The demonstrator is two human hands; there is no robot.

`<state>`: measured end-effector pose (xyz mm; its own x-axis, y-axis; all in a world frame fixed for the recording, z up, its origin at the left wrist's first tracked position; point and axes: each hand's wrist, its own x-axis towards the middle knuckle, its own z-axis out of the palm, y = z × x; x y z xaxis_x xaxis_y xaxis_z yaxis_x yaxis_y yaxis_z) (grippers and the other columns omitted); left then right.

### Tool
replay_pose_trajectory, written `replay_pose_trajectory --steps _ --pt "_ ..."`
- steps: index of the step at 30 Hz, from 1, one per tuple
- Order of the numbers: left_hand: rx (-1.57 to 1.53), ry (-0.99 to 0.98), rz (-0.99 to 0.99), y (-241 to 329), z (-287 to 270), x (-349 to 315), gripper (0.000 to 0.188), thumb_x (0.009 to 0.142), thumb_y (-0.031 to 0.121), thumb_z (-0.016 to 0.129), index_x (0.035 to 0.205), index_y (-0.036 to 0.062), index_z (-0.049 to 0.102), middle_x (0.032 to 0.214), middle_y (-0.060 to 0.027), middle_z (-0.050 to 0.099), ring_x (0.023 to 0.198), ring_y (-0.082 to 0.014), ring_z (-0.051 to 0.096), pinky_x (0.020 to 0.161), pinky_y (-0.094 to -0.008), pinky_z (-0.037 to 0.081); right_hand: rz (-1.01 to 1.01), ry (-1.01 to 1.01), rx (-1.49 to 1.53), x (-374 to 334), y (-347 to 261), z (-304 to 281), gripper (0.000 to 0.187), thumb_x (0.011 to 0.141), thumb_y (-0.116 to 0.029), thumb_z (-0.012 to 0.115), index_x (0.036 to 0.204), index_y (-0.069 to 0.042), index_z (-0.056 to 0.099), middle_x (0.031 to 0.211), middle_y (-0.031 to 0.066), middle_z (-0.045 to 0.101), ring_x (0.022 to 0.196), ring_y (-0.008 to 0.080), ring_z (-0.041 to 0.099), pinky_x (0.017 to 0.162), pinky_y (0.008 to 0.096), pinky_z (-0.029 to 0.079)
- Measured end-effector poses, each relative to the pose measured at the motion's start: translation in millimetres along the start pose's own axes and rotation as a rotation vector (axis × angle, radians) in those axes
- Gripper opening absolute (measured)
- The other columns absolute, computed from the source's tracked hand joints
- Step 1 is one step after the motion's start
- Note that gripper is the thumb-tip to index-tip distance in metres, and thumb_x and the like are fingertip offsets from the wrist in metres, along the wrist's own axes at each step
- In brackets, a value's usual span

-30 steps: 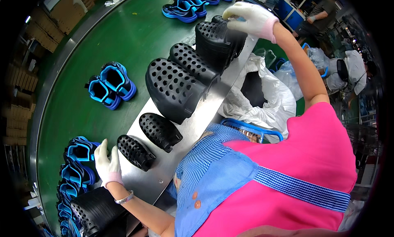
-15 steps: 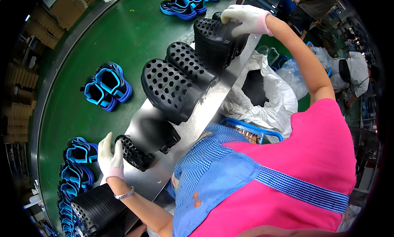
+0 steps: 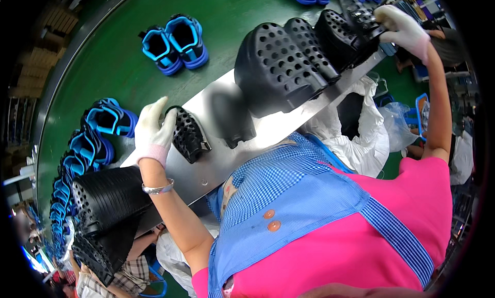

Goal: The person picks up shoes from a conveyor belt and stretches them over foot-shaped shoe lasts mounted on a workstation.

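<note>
My right hand (image 3: 405, 32), in a white glove, reaches to the far right and grips the edge of a black perforated plastic shell (image 3: 356, 11). That shell is tilted up over a stack of similar shells (image 3: 337, 32). My left hand (image 3: 154, 130), also gloved, has its thumb and fingers apart. Close beside the left thumb stands a small black perforated shell (image 3: 191, 135) on the metal ledge (image 3: 203, 171); whether they touch, I cannot tell. Larger black perforated shells (image 3: 283, 66) stand between my hands, beside a blurred dark rounded piece (image 3: 227, 112).
A pair of black and blue sneakers (image 3: 175, 45) sits on the green belt (image 3: 124, 19). More sneakers (image 3: 105, 122) line up at the left. Nested black shells (image 3: 108, 197) lie at the near left. A white sack (image 3: 371, 151) stands below the ledge; other people are nearby.
The view has swung, shifting everything across the picture. My right hand has tilted one black perforated shell up from the stack. My left hand stays beside the small shell, its fingers still apart.
</note>
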<state>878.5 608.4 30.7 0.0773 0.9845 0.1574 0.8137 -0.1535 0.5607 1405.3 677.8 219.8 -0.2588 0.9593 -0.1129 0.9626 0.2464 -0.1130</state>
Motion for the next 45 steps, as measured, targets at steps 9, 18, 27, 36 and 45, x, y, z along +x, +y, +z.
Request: replay_pose_trajectory --steps 9,18,27,36,45 --pt "-0.973 -0.035 -0.179 53.9 -7.0 22.2 0.051 0.097 0.033 0.051 0.132 -0.0033 0.047 0.126 -0.0158 0.056 0.108 -0.0260 0.059 0.090 -0.0315 0.048 -0.583 0.172 0.182 52.1 -143.8 7.4 0.043 0.069 -0.005 0.071 0.109 -0.004 0.057 0.100 0.0058 0.057 0.089 0.0153 0.059 0.079 0.0288 0.049" --pt "-2.058 -0.010 -0.314 42.6 -23.8 43.5 0.057 0.088 0.046 0.050 0.119 -0.0012 0.050 0.112 -0.0193 0.059 0.104 -0.0328 0.059 0.094 -0.0455 0.047 -0.767 -0.196 0.347 116.3 -287.8 75.8 0.033 0.072 -0.011 0.070 0.101 -0.006 0.054 0.098 0.0102 0.060 0.090 0.0240 0.063 0.078 0.0339 0.051" --pt "-1.958 0.452 -0.401 2.7 -9.0 71.6 0.039 0.086 0.039 0.059 0.105 0.0052 0.054 0.093 -0.0125 0.061 0.088 -0.0251 0.061 0.081 -0.0387 0.052 -0.457 -0.404 0.352 163.1 -344.6 111.9 0.063 0.079 -0.047 0.061 0.116 0.003 0.054 0.101 0.0240 0.063 0.094 0.0331 0.062 0.083 0.0361 0.048" --pt "-1.733 0.534 -0.534 -33.4 12.7 116.5 0.048 0.089 0.056 0.055 0.100 0.0090 0.055 0.089 -0.0065 0.060 0.078 -0.0192 0.060 0.069 -0.0333 0.052 -0.423 -0.445 0.313 199.5 -356.3 125.3 0.046 0.080 -0.042 0.054 0.097 0.000 0.062 0.086 0.0193 0.064 0.084 0.0301 0.063 0.076 0.0373 0.049" --pt "-0.233 0.258 0.068 -80.7 55.3 109.7 0.038 0.083 0.021 0.059 0.118 0.0061 0.059 0.115 -0.0160 0.059 0.091 -0.0277 0.062 0.082 -0.0344 0.050 -0.379 -0.487 -0.087 269.4 -323.8 114.9 0.052 0.076 -0.044 0.054 0.094 0.003 0.066 0.084 0.0198 0.066 0.079 0.0288 0.063 0.073 0.0367 0.048"
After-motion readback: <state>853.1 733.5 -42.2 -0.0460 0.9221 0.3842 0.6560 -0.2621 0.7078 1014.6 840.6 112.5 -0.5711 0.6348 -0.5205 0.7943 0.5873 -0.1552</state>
